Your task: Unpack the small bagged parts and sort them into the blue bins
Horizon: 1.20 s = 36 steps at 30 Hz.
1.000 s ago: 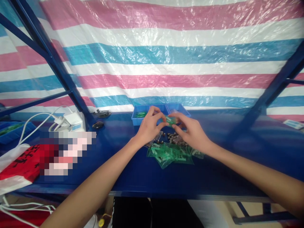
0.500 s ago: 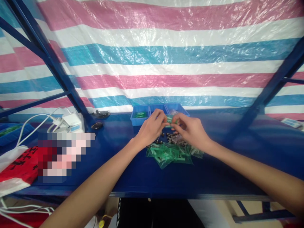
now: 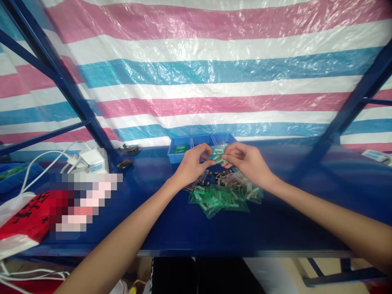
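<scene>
Green packet point(image 3: 218, 151): 1 | right hand point(image 3: 247, 162): pinching it | left hand point(image 3: 193, 165): grip unclear | central blue compartments point(image 3: 177, 158): 3

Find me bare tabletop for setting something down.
Bare: blue tabletop right of the right hand, beyond its forearm; also the front strip between the green bags and the near edge. Crowded: around those bags, small parts and middle tray; left, by the red item and white plugs.
</scene>
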Available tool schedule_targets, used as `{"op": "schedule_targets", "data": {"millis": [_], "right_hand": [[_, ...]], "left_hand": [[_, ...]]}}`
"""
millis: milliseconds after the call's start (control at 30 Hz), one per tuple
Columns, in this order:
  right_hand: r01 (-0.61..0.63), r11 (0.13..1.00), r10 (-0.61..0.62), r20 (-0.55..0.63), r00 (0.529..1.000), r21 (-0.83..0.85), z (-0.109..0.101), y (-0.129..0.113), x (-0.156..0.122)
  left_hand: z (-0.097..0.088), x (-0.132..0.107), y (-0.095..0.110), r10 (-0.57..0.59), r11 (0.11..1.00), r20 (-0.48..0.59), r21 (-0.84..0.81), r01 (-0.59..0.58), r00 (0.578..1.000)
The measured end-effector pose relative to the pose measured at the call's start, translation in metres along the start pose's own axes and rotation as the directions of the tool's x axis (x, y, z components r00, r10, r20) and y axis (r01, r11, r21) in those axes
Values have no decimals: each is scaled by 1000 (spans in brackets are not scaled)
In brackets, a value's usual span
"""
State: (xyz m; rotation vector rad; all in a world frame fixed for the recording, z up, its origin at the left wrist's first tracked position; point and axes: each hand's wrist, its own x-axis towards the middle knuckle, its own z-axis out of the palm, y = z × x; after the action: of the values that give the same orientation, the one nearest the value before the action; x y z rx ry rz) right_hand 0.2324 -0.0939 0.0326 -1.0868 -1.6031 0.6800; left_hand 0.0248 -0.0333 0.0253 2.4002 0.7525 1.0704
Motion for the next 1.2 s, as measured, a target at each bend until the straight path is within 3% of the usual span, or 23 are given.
{"op": "schedule_targets", "data": {"millis": [133, 267, 633, 967, 1200], "right_hand": [[-97, 988, 97, 0, 995, 122, 0, 4, 4], [-182, 972, 178, 35, 983, 147, 0, 5, 6], [-152, 980, 132, 150, 980, 129, -5, 0, 6], [-55, 996, 61, 93, 994, -72, 0, -2, 3], [-138, 990, 138, 44, 989, 5, -2, -3, 4]], "left_hand": [[1, -1, 3, -7, 1000, 45, -29, 9, 999], [5, 0, -2, 27, 999, -31, 40, -26, 999], [0, 1, 1, 7, 999, -166, 33, -2, 986], [3, 4, -1, 16, 1000, -158, 19, -13, 987], [5, 1, -3, -37, 999, -34, 19, 37, 999]]}}
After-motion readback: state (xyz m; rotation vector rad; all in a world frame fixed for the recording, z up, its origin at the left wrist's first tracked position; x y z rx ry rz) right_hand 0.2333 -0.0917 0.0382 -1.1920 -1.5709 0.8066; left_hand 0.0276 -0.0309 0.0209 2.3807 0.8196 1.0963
